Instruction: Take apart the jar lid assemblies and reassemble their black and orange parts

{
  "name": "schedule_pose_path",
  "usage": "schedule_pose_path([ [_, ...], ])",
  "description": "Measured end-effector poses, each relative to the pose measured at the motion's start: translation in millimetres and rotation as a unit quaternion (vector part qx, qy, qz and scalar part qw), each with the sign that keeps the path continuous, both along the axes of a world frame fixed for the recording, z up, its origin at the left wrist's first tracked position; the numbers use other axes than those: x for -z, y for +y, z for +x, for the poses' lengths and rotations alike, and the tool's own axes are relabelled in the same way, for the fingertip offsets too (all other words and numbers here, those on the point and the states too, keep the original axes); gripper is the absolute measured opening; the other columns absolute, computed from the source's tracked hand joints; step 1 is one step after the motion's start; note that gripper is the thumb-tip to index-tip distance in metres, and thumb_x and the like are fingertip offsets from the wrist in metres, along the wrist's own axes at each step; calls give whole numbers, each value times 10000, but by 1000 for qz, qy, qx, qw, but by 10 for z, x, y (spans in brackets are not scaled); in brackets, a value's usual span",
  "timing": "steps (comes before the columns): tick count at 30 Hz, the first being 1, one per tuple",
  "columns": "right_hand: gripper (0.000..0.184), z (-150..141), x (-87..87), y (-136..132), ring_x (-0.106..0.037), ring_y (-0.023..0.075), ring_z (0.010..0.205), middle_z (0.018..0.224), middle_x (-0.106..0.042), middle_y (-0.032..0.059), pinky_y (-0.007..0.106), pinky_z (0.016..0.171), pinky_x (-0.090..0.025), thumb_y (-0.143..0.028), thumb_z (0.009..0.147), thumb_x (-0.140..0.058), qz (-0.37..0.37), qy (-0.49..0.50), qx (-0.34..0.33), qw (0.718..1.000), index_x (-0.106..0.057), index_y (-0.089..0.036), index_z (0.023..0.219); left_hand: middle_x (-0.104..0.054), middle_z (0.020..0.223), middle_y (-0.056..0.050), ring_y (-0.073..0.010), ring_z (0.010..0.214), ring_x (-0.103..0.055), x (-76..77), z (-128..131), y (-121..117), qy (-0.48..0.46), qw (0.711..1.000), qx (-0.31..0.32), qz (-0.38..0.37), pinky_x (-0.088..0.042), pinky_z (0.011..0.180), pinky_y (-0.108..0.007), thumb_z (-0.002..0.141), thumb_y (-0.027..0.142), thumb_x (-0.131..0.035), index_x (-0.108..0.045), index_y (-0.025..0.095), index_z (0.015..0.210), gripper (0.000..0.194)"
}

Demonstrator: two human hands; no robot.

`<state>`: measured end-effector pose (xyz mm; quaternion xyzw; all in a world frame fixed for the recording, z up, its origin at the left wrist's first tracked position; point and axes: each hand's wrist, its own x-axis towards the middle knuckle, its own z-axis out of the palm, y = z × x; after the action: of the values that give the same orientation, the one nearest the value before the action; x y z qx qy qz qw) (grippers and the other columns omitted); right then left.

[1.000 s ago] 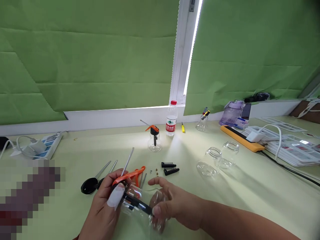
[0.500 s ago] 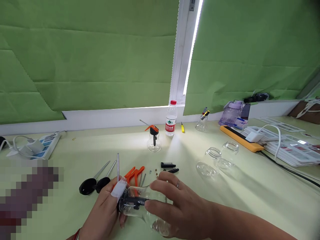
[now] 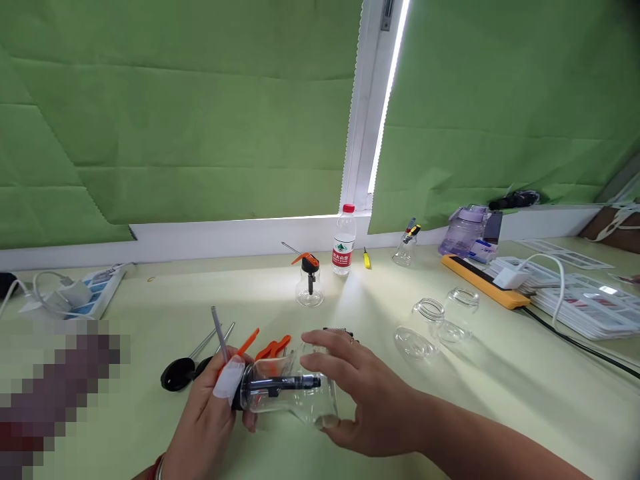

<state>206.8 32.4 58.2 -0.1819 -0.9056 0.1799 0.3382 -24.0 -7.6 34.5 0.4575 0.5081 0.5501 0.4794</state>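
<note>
A clear glass bottle [image 3: 295,400] lies on its side between my hands, a black tube running inside it. My right hand [image 3: 350,390] wraps round the bottle's body. My left hand [image 3: 213,417], a white plaster on one finger, grips the black cap with its orange lever [image 3: 247,343] and metal nozzle [image 3: 219,333] at the bottle's neck. Loose orange levers [image 3: 273,348] and black caps with metal rods [image 3: 183,372] lie on the table just behind my hands.
An assembled oil-can bottle [image 3: 309,283] and a water bottle [image 3: 344,248] stand at the back. Two empty glass bottles [image 3: 435,320] lie to the right. A yellow power strip [image 3: 480,280], cables and stacked cards sit far right; another power strip [image 3: 95,290] far left.
The bottle has been turned between my hands so the orange lever shows again and the nozzle tilts left. My right hand's fingers have shifted over the bottle's body.
</note>
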Motion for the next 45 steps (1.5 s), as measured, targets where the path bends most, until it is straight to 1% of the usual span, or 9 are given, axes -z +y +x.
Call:
schedule_pose_path([
  [6, 434, 63, -11, 72, -307, 263, 1347, 1329, -516, 6, 420, 1053, -361, -198, 815, -631, 263, -43, -23, 964, -509, -356, 1201, -468, 421, 55, -89, 285, -345, -91, 74, -31, -64, 993, 26, -96, -366, 311, -232, 821, 543, -516, -511, 204, 693, 363],
  [10, 799, 60, 69, 106, -422, 274, 1280, 1413, -388, 154, 406, 953, -457, -487, 799, -641, -43, 7, -5, 999, -217, -278, 1444, -519, 450, 34, -120, 371, -463, -12, 29, -33, -13, 999, 11, -31, -441, 425, -236, 858, 507, -495, -542, 200, 754, 328],
  [14, 625, 53, 120, 114, -643, 197, 954, 1223, -545, 161, 313, 714, -548, -532, 915, -422, -317, -21, -57, 946, -245, -207, 1418, -629, 647, 1, -135, 489, -548, 79, -45, -48, 58, 997, 49, 29, -486, 524, -246, 850, 465, -544, -565, 200, 884, 268],
  [18, 656, 42, 42, 59, -537, 259, 1132, 1250, -550, 137, 416, 948, -458, -389, 771, -688, -66, -87, -26, 994, -405, -217, 1338, -564, 522, 32, -123, 416, -496, 57, -12, -12, 68, 996, 49, -6, -457, 485, -235, 876, 465, -494, -559, 200, 850, 274],
  [22, 471, 29, -26, 30, -379, 253, 1291, 1353, -505, 56, 465, 1084, -290, -191, 825, -616, 211, -120, -18, 970, -492, -315, 1262, -517, 460, 45, -133, 370, -462, 48, 5, 15, 40, 998, 34, -40, -431, 434, -244, 892, 466, -433, -570, 204, 884, 296],
  [29, 924, 49, -41, 0, -472, 293, 1228, 1402, -425, 180, 402, 939, -456, -489, 672, -712, -2, -163, 61, 985, -292, -193, 1440, -619, 623, -2, -150, 506, -555, 90, -94, -102, 161, 982, 67, 74, -464, 532, -245, 852, 422, -540, -586, 205, 934, 236],
  [33, 649, 8, -27, -24, -497, 301, 1163, 1255, -558, 144, 440, 930, -450, -287, 759, -666, 180, -174, 87, 964, -426, -191, 1355, -556, 477, 19, -138, 449, -516, 32, -4, -114, 124, 991, 56, 15, -451, 501, -231, 848, 467, -529, -583, 197, 867, 276],
  [38, 269, -5, -12, -21, -463, 250, 1205, 1208, -606, 4, 372, 955, -426, -244, 856, -581, 461, -84, 145, 872, -595, -290, 1121, -515, 453, 44, -69, 292, -295, -87, 121, -64, -84, 984, 28, -154, -354, 313, -215, 805, 518, -506, -559, 196, 780, 327],
  [45, 509, 198, 172, 442, -446, 302, 1219, 1164, -576, 110, 460, 957, -419, -221, 782, -644, 337, 60, 286, 895, -498, -229, 1270, -574, 571, 33, -57, 304, -329, -205, 68, -16, -157, 978, -43, -129, -396, 322, -234, 750, 494, -569, -565, 192, 778, 303],
])
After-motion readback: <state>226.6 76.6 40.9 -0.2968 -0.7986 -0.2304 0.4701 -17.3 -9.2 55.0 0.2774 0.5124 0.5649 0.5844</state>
